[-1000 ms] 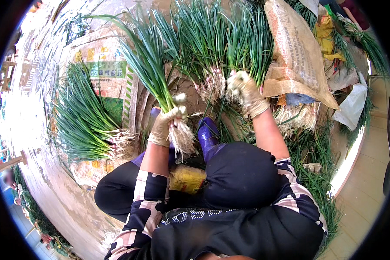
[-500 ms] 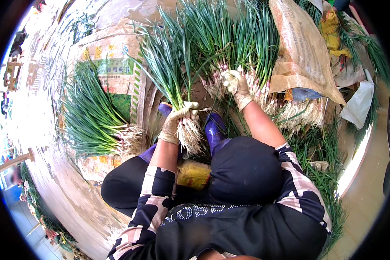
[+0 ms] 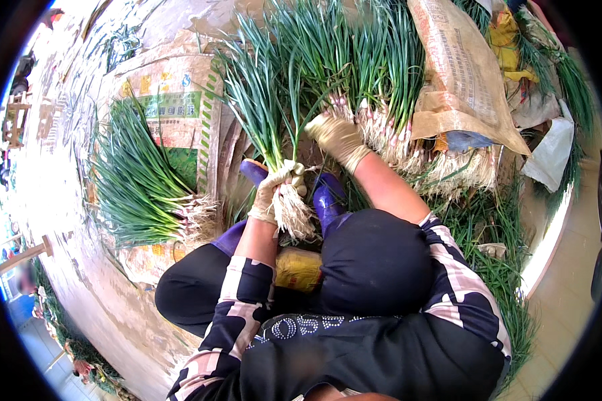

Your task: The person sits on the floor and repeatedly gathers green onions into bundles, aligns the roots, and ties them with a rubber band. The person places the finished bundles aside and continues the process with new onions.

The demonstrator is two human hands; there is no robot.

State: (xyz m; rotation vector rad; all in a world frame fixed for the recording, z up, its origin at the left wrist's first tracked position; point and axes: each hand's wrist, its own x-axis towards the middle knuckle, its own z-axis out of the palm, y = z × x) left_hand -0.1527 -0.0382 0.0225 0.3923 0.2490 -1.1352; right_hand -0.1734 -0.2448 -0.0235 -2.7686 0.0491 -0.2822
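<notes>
My left hand point(image 3: 274, 190), in a pale work glove, is closed around a bunch of spring onions point(image 3: 257, 100). Their leaves point up and away, and white roots hang below the fist. To its right is my gloved right hand point(image 3: 338, 139), reaching across the root ends of a large pile of spring onions point(image 3: 388, 63). Its fingers point left and are blurred, so whether they grip a stalk is unclear. Another bunch of spring onions point(image 3: 140, 180) lies on the left, roots toward me.
A printed woven sack point(image 3: 180, 137) is spread under the left bunch. Another woven sack point(image 3: 465, 73) covers part of the pile at right, beside a white sheet point(image 3: 552, 150). Loose green leaves point(image 3: 495, 301) litter the right side. My purple boots point(image 3: 328, 200) stand between.
My right hand has moved left from the pile's root ends toward the bunch in my left hand. The left hand keeps its hold and has barely moved.
</notes>
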